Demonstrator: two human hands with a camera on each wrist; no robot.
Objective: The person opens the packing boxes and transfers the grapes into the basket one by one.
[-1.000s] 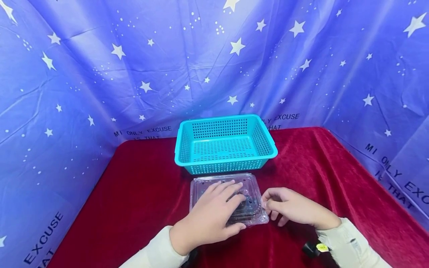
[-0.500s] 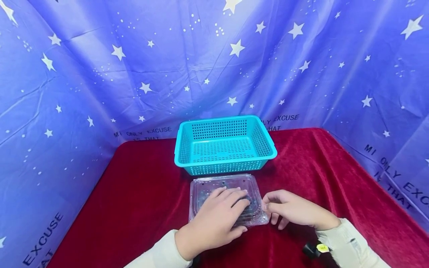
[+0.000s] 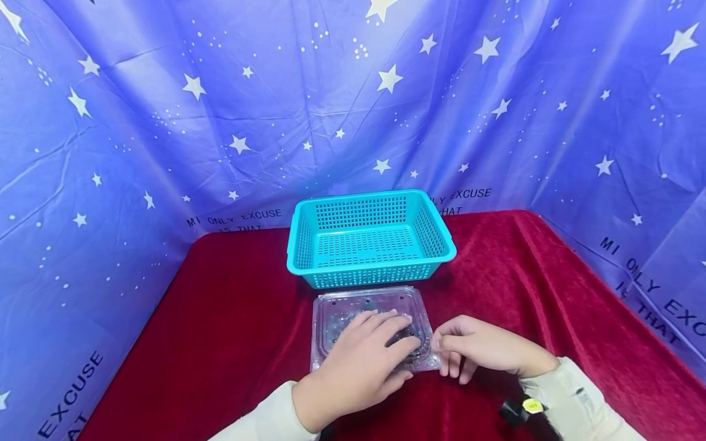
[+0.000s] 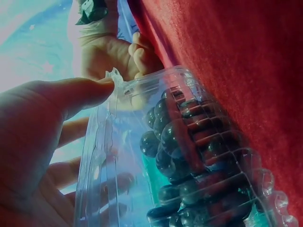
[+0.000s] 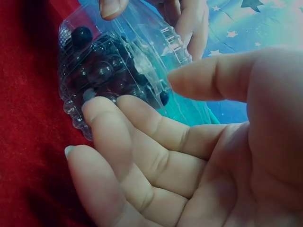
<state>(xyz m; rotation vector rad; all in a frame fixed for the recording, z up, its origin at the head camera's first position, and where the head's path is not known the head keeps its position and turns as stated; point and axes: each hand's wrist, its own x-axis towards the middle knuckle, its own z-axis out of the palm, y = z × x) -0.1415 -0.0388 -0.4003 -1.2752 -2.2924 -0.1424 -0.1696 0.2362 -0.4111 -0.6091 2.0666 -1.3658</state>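
Observation:
A clear plastic clamshell box, lid down, holds dark round berries seen through its walls. My left hand lies over the lid with fingers spread. Its thumb touches the front rim near the right corner in the left wrist view, while its other fingers show through the lid. At the box's right edge is my right hand, thumb and forefinger pinching the rim. In the right wrist view, its thumb is on one side of the rim and its bent fingers on the other.
A turquoise slotted basket stands right behind the box with nothing in it. Red velvet cloth covers the table. A blue curtain with white stars hangs around the back and sides.
My left hand has slid a little to the right and toward me over the lid. My right hand stays at the box's right edge, its lower fingers slightly shifted.

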